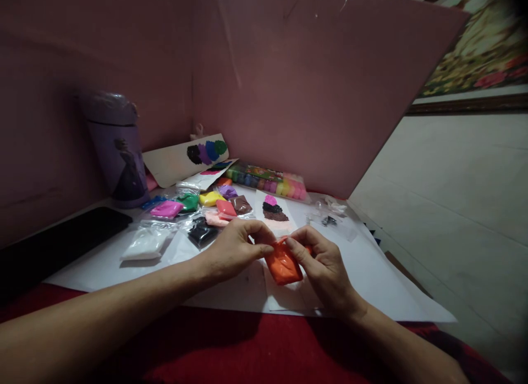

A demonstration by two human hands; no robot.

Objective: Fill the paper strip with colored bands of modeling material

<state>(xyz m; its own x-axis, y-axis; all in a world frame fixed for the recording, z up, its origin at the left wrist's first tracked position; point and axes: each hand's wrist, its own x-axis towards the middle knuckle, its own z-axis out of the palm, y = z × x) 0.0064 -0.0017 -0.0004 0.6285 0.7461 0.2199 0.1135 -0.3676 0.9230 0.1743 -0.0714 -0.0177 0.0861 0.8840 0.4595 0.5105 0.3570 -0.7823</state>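
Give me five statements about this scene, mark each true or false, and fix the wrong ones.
1. The left hand and right hand both grip the orange packet. True.
2. The purple bottle lies on its side. False: the purple bottle stands upright.
3. The white packet is farther from the person than the green packet. False: the white packet is nearer than the green packet.
4. Red fabric shows below the white sheet. True.
5. The right hand holds a brush. False: it pinches the orange packet.

No legible lettering, print (264, 172) on clear pack (270, 184) too small
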